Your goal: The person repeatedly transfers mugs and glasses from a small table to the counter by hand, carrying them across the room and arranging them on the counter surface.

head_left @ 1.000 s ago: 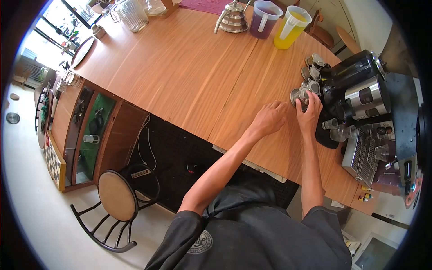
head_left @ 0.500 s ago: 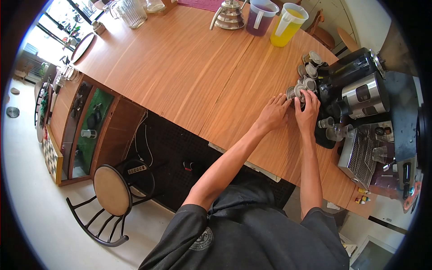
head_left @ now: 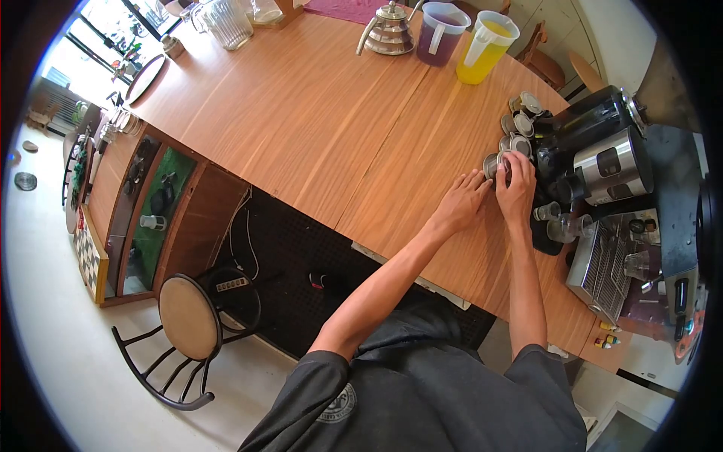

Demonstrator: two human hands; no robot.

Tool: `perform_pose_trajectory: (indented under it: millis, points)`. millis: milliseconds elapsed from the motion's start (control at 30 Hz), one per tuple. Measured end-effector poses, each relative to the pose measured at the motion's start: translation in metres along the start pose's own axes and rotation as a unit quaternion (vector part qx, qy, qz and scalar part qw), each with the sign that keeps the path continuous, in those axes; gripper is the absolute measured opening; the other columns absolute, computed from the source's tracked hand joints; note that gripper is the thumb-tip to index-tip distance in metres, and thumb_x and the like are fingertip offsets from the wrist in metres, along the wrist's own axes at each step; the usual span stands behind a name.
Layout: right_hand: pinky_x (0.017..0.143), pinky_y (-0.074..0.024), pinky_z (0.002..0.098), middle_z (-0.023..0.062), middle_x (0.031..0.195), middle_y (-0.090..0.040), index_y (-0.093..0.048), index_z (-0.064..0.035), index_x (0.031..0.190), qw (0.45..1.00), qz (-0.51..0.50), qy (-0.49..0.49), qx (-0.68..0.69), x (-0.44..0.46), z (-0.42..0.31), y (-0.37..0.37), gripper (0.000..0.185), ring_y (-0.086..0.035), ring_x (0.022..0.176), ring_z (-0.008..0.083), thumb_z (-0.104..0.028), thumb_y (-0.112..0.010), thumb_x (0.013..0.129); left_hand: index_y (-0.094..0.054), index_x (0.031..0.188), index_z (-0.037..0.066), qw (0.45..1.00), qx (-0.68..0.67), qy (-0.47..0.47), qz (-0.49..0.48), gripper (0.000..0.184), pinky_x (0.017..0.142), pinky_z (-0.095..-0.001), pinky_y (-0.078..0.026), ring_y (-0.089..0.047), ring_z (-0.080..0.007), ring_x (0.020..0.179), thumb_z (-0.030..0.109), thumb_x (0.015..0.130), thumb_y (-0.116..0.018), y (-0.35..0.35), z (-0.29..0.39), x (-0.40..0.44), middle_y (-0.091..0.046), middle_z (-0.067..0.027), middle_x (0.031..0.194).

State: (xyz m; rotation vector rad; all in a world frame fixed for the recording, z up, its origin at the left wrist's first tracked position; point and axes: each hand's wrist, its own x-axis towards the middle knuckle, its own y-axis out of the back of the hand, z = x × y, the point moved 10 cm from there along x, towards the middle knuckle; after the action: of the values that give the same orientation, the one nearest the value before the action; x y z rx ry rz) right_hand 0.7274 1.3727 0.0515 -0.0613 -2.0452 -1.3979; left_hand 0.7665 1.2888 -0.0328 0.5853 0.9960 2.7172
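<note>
Several small metal drip coffee filters with round lids stand in a row along the right side of the wooden table [head_left: 324, 128]. The farthest coffee filter [head_left: 530, 102] is beyond my reach of fingers. My right hand [head_left: 515, 194] has its fingers bent over the nearest coffee filter [head_left: 491, 165], partly hiding it. My left hand [head_left: 459, 205] lies low over the tabletop just left of that filter, its fingers stretched out and holding nothing. Whether its fingertips touch the filter I cannot tell.
A black machine [head_left: 584, 120] and a steel canister [head_left: 614, 169] stand right of the filters. Nearer are small glass vessels [head_left: 566, 227] and a metal rack [head_left: 602, 264]. Far off stand a kettle [head_left: 392, 34], a purple pitcher [head_left: 440, 38] and a yellow pitcher [head_left: 482, 56].
My left hand has drawn back slightly toward me, away from the filter. My right hand stays at the nearest filter. The whole view has shifted a little.
</note>
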Motion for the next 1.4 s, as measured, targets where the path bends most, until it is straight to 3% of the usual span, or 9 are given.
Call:
perform_pose_trajectory:
  millis: [167,567,767,900,1000,1067,1167,1267,1400]
  points:
    - [0.102,-0.0460,0.0463,0.0212,0.129,-0.061,-0.061,0.0051,0.123,0.997,0.068,-0.006,0.044,0.020,0.005,0.013,0.033,-0.057,0.120,0.0402,-0.016,-0.056,0.098,-0.049,0.143,0.000,0.999,-0.011,-0.013,0.027,0.062,0.120,-0.0497,-0.027,-0.033,-0.0386,0.147,0.011,0.083,-0.060,0.002,0.001,-0.008,-0.042,-0.0230,0.152]
    - [0.104,-0.0458,0.0443,0.0217,0.134,-0.059,-0.059,0.0046,0.128,0.999,0.040,-0.022,-0.013,0.025,0.018,-0.016,0.036,-0.057,0.123,0.0376,-0.019,-0.055,0.100,-0.048,0.143,-0.001,0.999,-0.008,-0.024,0.021,0.065,0.121,-0.0488,-0.026,-0.031,-0.0363,0.148,0.013,0.082,-0.063,0.000,-0.002,-0.009,-0.041,-0.0227,0.154]
    - [0.107,-0.0427,0.0467,0.0234,0.136,-0.057,-0.058,0.0042,0.131,0.992,0.068,-0.014,0.108,0.010,-0.024,0.007,0.035,-0.054,0.127,0.0402,-0.013,-0.053,0.101,-0.048,0.142,-0.001,0.998,-0.054,-0.025,0.014,0.067,0.120,-0.0491,-0.028,-0.034,-0.0377,0.146,0.014,0.080,-0.066,0.008,0.001,-0.012,-0.043,-0.0231,0.152]
    - [0.108,-0.0418,0.0463,0.0216,0.134,-0.059,-0.058,0.0037,0.130,0.975,0.061,-0.029,0.213,-0.031,-0.066,0.011,0.034,-0.053,0.127,0.0381,-0.010,-0.052,0.100,-0.048,0.143,0.001,0.993,-0.110,0.020,0.034,0.064,0.119,-0.0486,-0.031,-0.039,-0.0387,0.143,0.015,0.084,-0.066,0.034,-0.012,-0.048,-0.046,-0.0225,0.150]
    - [0.109,-0.0413,0.0455,0.0207,0.132,-0.059,-0.059,0.0034,0.128,0.974,0.035,-0.035,0.222,-0.057,-0.090,0.002,0.032,-0.054,0.127,0.0371,-0.009,-0.052,0.100,-0.049,0.143,0.003,0.989,-0.109,0.091,0.029,0.058,0.117,-0.0475,-0.033,-0.042,-0.0385,0.140,0.014,0.087,-0.065,0.083,-0.013,-0.108,-0.049,-0.0212,0.148]
    - [0.109,-0.0409,0.0453,0.0202,0.131,-0.060,-0.060,0.0032,0.126,0.949,-0.017,-0.079,0.305,-0.074,-0.102,-0.013,0.030,-0.054,0.126,0.0368,-0.008,-0.051,0.100,-0.052,0.141,0.004,0.977,-0.116,0.173,0.036,0.052,0.116,-0.0463,-0.035,-0.043,-0.0372,0.140,0.012,0.091,-0.065,0.111,-0.017,-0.149,-0.050,-0.0197,0.147]
    - [0.109,-0.0413,0.0443,0.0194,0.131,-0.060,-0.060,0.0017,0.126,0.930,-0.069,-0.101,0.347,-0.084,-0.122,-0.027,0.031,-0.054,0.125,0.0357,-0.007,-0.051,0.098,-0.054,0.140,0.005,0.973,-0.111,0.184,0.089,0.048,0.117,-0.0447,-0.035,-0.044,-0.0346,0.141,0.010,0.093,-0.065,0.134,-0.012,-0.200,-0.051,-0.0177,0.147]
    - [0.108,-0.0428,0.0423,0.0179,0.128,-0.061,-0.060,0.0003,0.126,0.915,-0.090,-0.117,0.375,-0.095,-0.125,-0.026,0.031,-0.056,0.124,0.0340,-0.006,-0.052,0.096,-0.055,0.139,0.006,0.974,-0.076,0.200,0.071,0.045,0.118,-0.0428,-0.034,-0.042,-0.0324,0.143,0.010,0.096,-0.064,0.137,-0.005,-0.225,-0.052,-0.0158,0.147]
    - [0.105,-0.0458,0.0398,0.0160,0.126,-0.062,-0.061,-0.0005,0.125,0.899,-0.098,-0.158,0.396,-0.130,-0.112,-0.022,0.030,-0.059,0.121,0.0309,-0.006,-0.053,0.097,-0.053,0.141,0.008,0.980,-0.048,0.185,0.051,0.048,0.120,-0.0473,-0.030,-0.040,-0.0310,0.145,0.011,0.095,-0.065,0.134,0.009,-0.239,-0.053,-0.0128,0.147]
